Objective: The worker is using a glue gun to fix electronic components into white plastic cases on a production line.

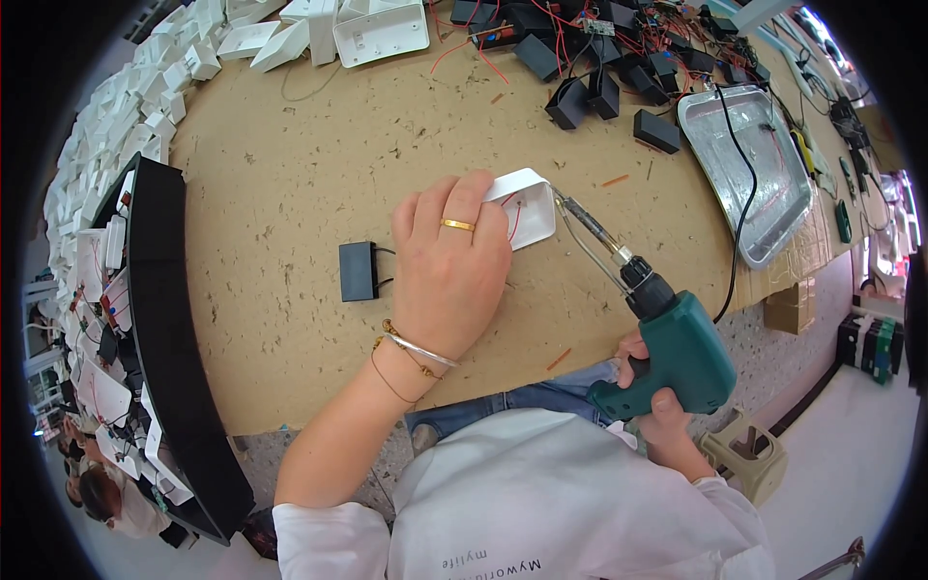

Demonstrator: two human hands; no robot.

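Now left hand [449,256] holds white case [535,224]; right hand [667,423], green soldering gun [688,350].

- Soldering gun [688,356]: dark green body, black collar, brassy-silver front end
- Held casing [537,220]: plain white
- Small box [358,272]: solid black
- Worktop [290,174]: cardboard tan, flecked with dark marks
- Tray [764,213]: shiny silver
- Ring [457,224]: gold
- Bangle [418,350]: silver
- Shirt [541,474]: whitish, dark lettering
- Bin [179,319]: black
- Casing pile [106,126]: white
- Heaped boxes [570,103]: black
- Stool [759,459]: beige
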